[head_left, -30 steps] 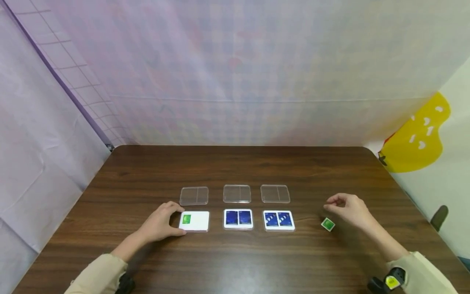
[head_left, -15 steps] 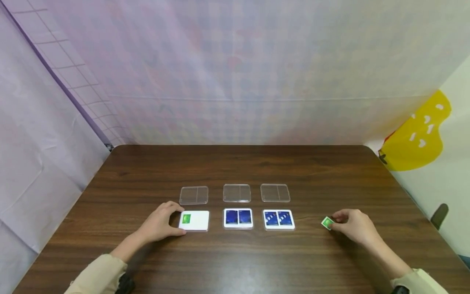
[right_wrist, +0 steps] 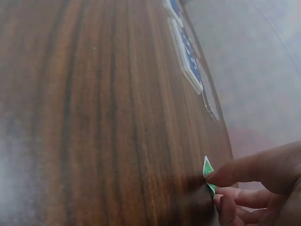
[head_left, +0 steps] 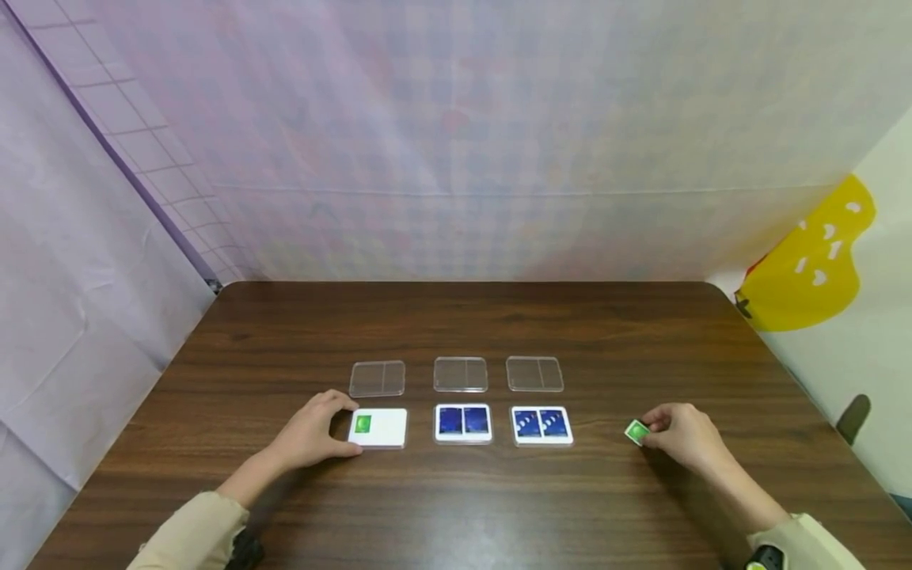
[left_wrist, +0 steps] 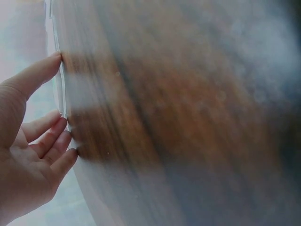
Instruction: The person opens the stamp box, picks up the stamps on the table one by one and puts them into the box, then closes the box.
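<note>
Green square tile with a white border (head_left: 633,431): located at the right side of the brown wood-grain table (head_left: 456,324), well apart from the row of cases, one corner turned toward the left. The right hand (head_left: 685,432) pinches its right-hand corner between thumb and fingers, tips nearly together. Right wrist view shows the thumb tip on the green face; whether the tile touches the table cannot be told.

The left hand (head_left: 310,429) grips the left end of a white rectangular case (head_left: 388,427), thumb at the near corner and fingertips at the far one, spread about as wide as the case's short side. Near that end, a green upright rectangle (head_left: 362,424) shows on the white surface; the remainder is plain white.

Middle case, white and rectangular (head_left: 463,438): two dark-blue tiles (head_left: 450,421), side by side. Right case, same form (head_left: 543,442): two blue tiles with pale crescents (head_left: 527,425).

Behind the cases, three clear plastic rectangular covers (head_left: 461,374), one per case, lie flat. Beyond the table: pale checked curtain (head_left: 456,142); yellow decoration with white marks (head_left: 805,261) on the right wall.
</note>
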Action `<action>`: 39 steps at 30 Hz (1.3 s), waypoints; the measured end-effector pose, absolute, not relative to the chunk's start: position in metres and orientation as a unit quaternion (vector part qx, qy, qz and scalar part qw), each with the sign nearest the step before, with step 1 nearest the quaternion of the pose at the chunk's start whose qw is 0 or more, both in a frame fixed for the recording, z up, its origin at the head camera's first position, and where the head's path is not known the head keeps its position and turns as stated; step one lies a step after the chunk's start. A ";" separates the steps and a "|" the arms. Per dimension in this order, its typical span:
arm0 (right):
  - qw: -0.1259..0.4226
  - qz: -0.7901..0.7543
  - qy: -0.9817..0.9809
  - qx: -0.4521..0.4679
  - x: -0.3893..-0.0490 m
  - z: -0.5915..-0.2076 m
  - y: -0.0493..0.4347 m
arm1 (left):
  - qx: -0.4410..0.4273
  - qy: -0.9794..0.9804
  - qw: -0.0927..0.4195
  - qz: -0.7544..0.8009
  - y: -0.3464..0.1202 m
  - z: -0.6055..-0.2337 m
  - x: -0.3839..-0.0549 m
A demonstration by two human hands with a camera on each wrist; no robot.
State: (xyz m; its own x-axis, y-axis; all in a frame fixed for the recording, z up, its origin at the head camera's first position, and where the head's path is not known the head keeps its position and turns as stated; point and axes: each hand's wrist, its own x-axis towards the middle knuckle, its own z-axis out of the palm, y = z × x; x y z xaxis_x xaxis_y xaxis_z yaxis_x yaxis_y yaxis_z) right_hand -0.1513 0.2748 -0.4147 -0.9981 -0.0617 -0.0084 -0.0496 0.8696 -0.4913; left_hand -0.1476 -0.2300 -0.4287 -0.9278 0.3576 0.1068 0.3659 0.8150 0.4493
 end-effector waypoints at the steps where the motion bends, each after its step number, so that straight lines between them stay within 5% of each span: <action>1: 0.015 -0.258 0.966 -0.027 -0.152 -0.415 0.275 | -0.190 -0.953 0.009 -0.238 -0.230 -0.429 -0.148; 13: 0.052 -0.293 0.955 -0.008 -0.154 -0.416 0.277 | -0.197 -0.951 0.012 -0.240 -0.230 -0.430 -0.148; 32: -0.018 -0.244 0.968 -0.046 -0.145 -0.419 0.270 | -0.200 -0.950 0.014 -0.240 -0.230 -0.428 -0.147; 39: 0.009 -0.255 0.966 -0.038 -0.149 -0.416 0.272 | -0.199 -0.950 0.014 -0.239 -0.229 -0.429 -0.146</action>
State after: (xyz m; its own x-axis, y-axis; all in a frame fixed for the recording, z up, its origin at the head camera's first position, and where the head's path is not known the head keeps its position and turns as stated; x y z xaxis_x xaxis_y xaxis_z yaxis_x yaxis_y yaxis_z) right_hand -0.1494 0.2717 -0.4158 -0.9969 -0.0788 0.0012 -0.0692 0.8675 -0.4926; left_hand -0.1465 -0.2294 -0.4289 -0.9205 0.3711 0.1222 0.3847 0.8064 0.4490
